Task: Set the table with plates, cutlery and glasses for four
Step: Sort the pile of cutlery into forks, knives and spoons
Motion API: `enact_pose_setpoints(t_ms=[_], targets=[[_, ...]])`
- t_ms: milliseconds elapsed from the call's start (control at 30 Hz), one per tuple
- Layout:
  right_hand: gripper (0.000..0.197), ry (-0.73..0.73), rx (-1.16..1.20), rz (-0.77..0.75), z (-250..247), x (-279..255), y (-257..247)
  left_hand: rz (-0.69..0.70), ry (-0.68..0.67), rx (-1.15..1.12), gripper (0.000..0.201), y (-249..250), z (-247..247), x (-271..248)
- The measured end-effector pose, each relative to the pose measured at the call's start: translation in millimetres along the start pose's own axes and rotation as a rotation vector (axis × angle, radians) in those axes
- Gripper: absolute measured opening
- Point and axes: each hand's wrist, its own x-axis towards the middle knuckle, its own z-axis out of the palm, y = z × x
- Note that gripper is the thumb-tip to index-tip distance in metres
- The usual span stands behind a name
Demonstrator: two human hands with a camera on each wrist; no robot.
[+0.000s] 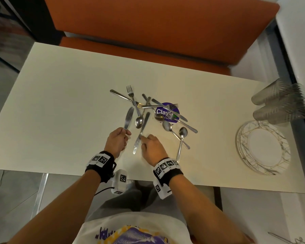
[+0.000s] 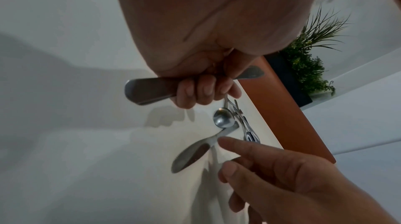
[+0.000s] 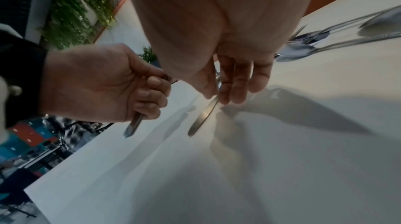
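Note:
Loose knives, forks and spoons lie in a cutlery pile (image 1: 157,110) mid-table. My left hand (image 1: 119,140) grips one knife (image 1: 128,118) by its handle, blade pointing away from me; the wrist views show the fingers curled round the handle (image 2: 152,90) (image 3: 133,127). Just to its right, my right hand (image 1: 151,147) pinches a second knife (image 1: 141,132) near its middle between thumb and fingertips. This knife (image 3: 201,118) (image 2: 190,155) lies on the table with its blade toward me. A stack of plates (image 1: 264,147) and several clear glasses (image 1: 282,103) stand at the right end.
The white table (image 1: 60,103) has an orange bench (image 1: 157,32) along its far side. A round purple sticker (image 1: 167,112) lies under the cutlery pile. The table's right end meets a dark ledge beside the glasses.

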Motion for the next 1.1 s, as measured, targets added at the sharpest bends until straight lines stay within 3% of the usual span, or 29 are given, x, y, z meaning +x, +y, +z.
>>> enact_pose_setpoints(t_ms=[167, 267, 433, 667, 833, 967, 1100], targets=[[0.057, -0.018, -0.251, -0.046, 6.3, 1.9, -3.1, 0.004, 0.043, -0.008, 0.035, -9.1, -15.5, -1.9], [0.046, -0.025, -0.218, -0.119, 9.3, -1.6, -11.6, 0.004, 0.056, -0.014, 0.035, -12.8, -22.7, -3.5], [0.037, 0.094, -0.176, -0.093, 9.9, 13.0, -15.0, 0.001, 0.081, -0.027, 0.035, -16.8, -32.4, -4.3], [0.014, 0.065, -0.254, -0.153, 9.1, 21.4, -9.6, 0.002, 0.105, -0.043, 0.035, -17.7, -39.9, -2.2], [0.013, -0.029, -0.312, -0.138, 2.1, 23.4, -1.8, 0.008, 0.109, -0.063, 0.035, -13.6, -35.9, 1.1], [0.019, -0.131, -0.289, -0.05, -1.9, 20.1, 3.2, 0.001, 0.106, -0.069, 0.034, -11.7, -29.4, 5.5], [0.014, -0.037, 0.041, 0.157, -13.1, 15.6, 6.4, -0.007, 0.07, -0.048, 0.032, -10.8, -19.7, 10.2]])
